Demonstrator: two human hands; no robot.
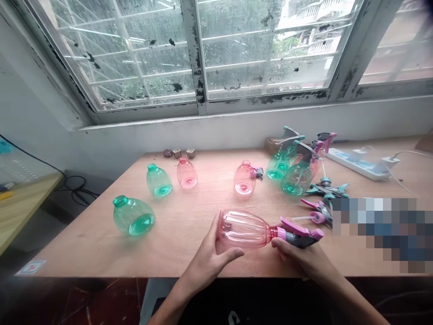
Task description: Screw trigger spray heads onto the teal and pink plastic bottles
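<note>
A transparent pink bottle (244, 229) lies sideways above the front of the table, its base to the left. My left hand (209, 258) holds it around the base end, thumb stretched along the near side. A pink and grey trigger spray head (301, 234) sits at the bottle's neck, and my right hand (296, 253) is closed around its collar from below. Some fingers of both hands are hidden behind the bottle and the spray head. Close to my right hand lies a loose pink spray head (317, 217) with its tube pointing left.
Open green bottles (133, 217) and pink bottles (244, 178) stand on the wooden table (182, 253). Green bottles with spray heads (297, 178) stand back right, near loose green spray heads (327, 188) and a white power strip (360, 163). Small blocks (176, 153) lie by the wall.
</note>
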